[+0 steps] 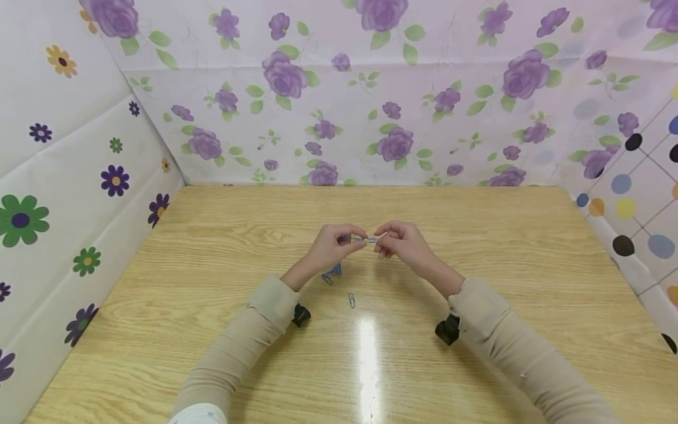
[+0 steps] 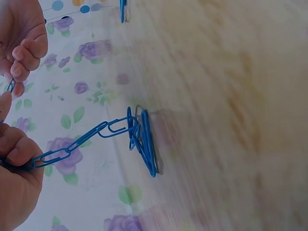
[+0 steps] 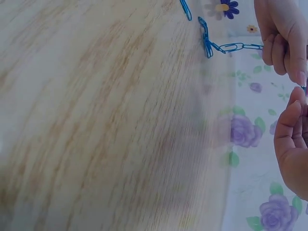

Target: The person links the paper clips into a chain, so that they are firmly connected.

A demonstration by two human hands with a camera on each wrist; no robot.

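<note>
Above the table my left hand (image 1: 331, 246) pinches one end of a chain of blue paper clips (image 2: 67, 151). From the fingers the linked clips hang down, and the lower end lies bunched on the wood. Facing it, my right hand (image 1: 406, 246) pinches a paper clip (image 1: 371, 240) that spans the short gap between the fingertips of both hands. Whether this clip is hooked into the chain cannot be made out, since the fingers cover its ends. Nearer the body, a single loose blue paper clip (image 1: 352, 301) lies flat, apart from the chain.
The wood-grain table (image 1: 508, 247) reaches back to a wall cloth (image 1: 365, 112) with purple flowers. Flower-print cloth (image 1: 58, 153) stands along the left side and dotted cloth (image 1: 643, 218) along the right. Black wrist cameras (image 1: 447, 330) hang below both sleeves, close over the tabletop.
</note>
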